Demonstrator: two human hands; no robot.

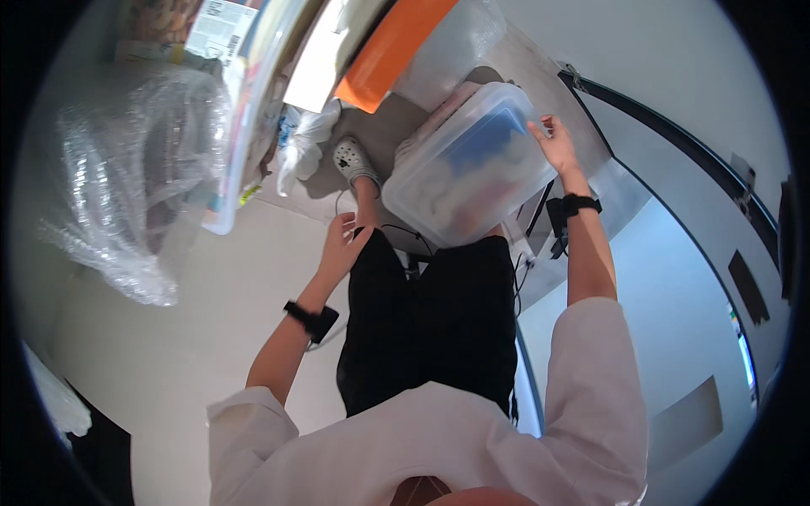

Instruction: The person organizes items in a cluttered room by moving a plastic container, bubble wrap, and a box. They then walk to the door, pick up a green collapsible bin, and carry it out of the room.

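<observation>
A lidded, translucent plastic storage bin (468, 164) stands tilted in front of my legs. Something blue and several pale, blurred contents show through its lid. Beside its upper right corner is my right hand (555, 144), fingers curled and apart, with nothing in the grasp. Whether the thumb touches the bin's rim I cannot tell. My left hand (345, 243) hangs by my left knee, over the black trousers (430, 316), and holds nothing. Each wrist wears a black strap with a small box. One clog (354, 161) with charms is visible between the bin and a white plastic bag (304, 152).
Bubble wrap (145, 177) bulges at the left beside a clear plastic bin edge (237, 152). An orange box (392, 57) and a white box (329, 54) jut in from above. Cables (405, 231) run behind my legs. A dark-edged panel (671, 126) lies to the right.
</observation>
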